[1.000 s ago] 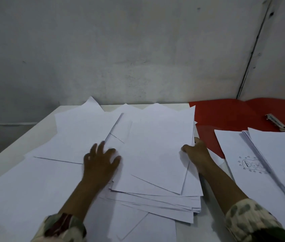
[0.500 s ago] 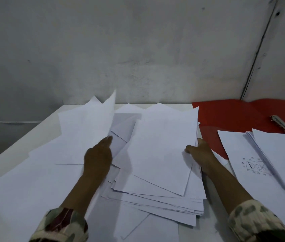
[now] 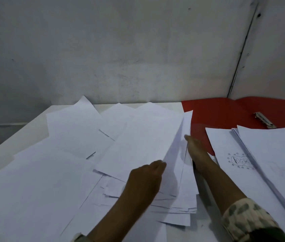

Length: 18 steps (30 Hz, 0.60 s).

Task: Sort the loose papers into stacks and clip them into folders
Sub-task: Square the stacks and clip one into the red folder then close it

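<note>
Between both hands, apart, the loose paper pile, left hand flat atop, right hand against its edge.

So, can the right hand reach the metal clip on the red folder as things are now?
Probably yes. The right hand touches the loose pile's right edge, and only bare red folder lies between it and the metal clip; the paper stack sits nearer.
</note>
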Available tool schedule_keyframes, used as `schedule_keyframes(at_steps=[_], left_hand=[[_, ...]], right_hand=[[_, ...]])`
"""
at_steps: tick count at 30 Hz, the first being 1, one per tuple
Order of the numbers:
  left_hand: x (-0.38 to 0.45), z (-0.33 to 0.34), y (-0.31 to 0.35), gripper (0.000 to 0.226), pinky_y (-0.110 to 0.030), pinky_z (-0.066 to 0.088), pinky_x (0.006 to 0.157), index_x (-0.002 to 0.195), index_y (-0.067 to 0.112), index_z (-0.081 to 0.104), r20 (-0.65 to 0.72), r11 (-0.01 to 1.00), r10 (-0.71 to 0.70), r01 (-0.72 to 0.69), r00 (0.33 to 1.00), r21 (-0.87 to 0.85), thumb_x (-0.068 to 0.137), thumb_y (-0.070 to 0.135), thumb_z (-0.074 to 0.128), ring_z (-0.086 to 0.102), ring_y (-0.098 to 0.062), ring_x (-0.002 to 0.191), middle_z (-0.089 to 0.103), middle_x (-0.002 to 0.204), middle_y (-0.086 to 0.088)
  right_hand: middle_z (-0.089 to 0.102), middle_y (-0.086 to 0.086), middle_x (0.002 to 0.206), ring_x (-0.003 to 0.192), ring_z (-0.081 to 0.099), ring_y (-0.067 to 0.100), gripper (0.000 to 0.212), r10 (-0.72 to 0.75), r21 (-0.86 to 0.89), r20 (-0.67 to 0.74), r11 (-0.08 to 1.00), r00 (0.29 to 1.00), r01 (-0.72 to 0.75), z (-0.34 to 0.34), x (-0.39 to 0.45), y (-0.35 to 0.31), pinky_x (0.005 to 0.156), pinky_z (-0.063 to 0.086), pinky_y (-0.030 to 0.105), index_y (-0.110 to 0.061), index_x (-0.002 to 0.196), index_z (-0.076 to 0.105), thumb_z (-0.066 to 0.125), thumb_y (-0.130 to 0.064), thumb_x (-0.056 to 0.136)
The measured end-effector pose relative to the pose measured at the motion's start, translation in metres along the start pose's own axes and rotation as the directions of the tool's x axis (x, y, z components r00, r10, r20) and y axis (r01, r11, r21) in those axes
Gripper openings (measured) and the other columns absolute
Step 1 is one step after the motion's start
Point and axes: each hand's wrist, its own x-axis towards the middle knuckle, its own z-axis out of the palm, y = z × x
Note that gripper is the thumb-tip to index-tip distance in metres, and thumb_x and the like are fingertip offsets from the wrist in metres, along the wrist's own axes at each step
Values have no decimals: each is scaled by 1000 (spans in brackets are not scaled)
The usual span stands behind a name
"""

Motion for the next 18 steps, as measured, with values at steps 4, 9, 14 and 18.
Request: schedule_keyframes(at_steps=[4,9,14,18], left_hand=[[-1,7,13,43,-15,51,41,97,23,71,-10,992,65,-66,998,-111,56,21,87,65,-6,47,76,81,4],[6,-22,18,61,-11,37,84,138,42,33,203,926,-134,196,970,-324,85,69,17,64,-4,99,59,127,14],[9,-25,-37,63,-21,42,87,116,26,63,15,860,-446,433,895,-268,78,53,21,62,-14,103,66,118,7],[8,-16,-84,46,-31,38,96,118,13,60,65,778,-604,605,794,-169,88,36,33,53,-24,115,61,124,-4]], right_hand=[[36,12,148,131,39,31,60,39,34,72,999,997,-41,-3,0,-2,106,32,41,-11,141,35,39,-48,94],[59,14,121,91,49,19,34,-41,-124,13,991,999,43,-4,-1,7,78,38,27,-1,122,51,55,-5,89],[58,7,109,89,50,19,36,-162,-122,-117,981,980,148,-13,2,7,73,40,23,-9,116,51,47,5,84],[59,6,108,92,52,22,42,-171,-182,-178,974,969,138,-23,4,10,82,42,31,-8,123,51,47,2,82]])
